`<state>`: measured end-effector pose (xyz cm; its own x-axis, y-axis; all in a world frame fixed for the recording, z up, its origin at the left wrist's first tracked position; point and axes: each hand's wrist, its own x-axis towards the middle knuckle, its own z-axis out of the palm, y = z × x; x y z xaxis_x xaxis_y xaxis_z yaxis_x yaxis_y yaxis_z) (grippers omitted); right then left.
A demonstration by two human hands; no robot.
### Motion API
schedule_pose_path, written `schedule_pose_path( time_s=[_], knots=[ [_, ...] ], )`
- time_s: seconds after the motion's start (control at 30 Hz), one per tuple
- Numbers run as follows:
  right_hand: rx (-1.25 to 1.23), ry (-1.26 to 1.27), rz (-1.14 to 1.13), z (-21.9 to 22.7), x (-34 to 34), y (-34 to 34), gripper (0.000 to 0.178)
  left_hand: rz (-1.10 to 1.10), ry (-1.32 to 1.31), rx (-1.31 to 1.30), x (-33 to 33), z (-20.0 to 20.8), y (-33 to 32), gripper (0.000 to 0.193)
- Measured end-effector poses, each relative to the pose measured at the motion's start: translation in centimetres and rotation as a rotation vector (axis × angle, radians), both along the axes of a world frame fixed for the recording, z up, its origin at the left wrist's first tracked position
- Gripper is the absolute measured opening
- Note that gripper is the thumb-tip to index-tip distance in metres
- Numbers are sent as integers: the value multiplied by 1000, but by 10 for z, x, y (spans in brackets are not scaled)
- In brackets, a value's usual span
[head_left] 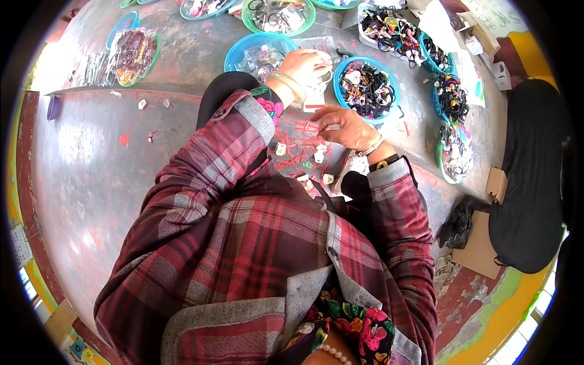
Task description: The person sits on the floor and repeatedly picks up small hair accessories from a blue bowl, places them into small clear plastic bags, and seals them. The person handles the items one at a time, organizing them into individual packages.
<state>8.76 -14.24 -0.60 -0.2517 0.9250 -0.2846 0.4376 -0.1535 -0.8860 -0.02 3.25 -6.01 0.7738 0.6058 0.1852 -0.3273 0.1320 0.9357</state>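
A plaid shirt [243,231] is mixing maroon, red and grey with plain grey cuffs [254,120], and a scarf [371,334] is showing pink, red and green flowers on black. Toward the far edge of the grey floor [73,201], one basin [234,52] is showing blue, a second blue basin [337,85] is framing mostly black, white-flecked pieces [368,91], and a purple cup [53,107] is colouring the left edge. Red slivers [295,149] are streaking the floor among whitish bits [280,149].

Grey floor [79,182], scattered red scraps [305,127], blue basin [396,91], green basin [246,19], purple cup [53,107]
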Motion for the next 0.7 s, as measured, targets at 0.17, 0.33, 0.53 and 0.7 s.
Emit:
schedule_pose_path(
  time_s=[0.17,0.33,0.53,0.7],
  knots=[
    [108,-907,49,3,-15,-12,68,-109,-11,-508,-7,21,-1,14],
    [135,-650,-30,9,-6,-6,64,-47,113,-237,-5,19,-4,14],
    [86,-170,85,7,4,-4,55,-26,71,-562,-5,33,-7,15],
    [167,-839,-159,12,6,-7,52,15,102,-648,-7,42,-11,20]
  ],
)
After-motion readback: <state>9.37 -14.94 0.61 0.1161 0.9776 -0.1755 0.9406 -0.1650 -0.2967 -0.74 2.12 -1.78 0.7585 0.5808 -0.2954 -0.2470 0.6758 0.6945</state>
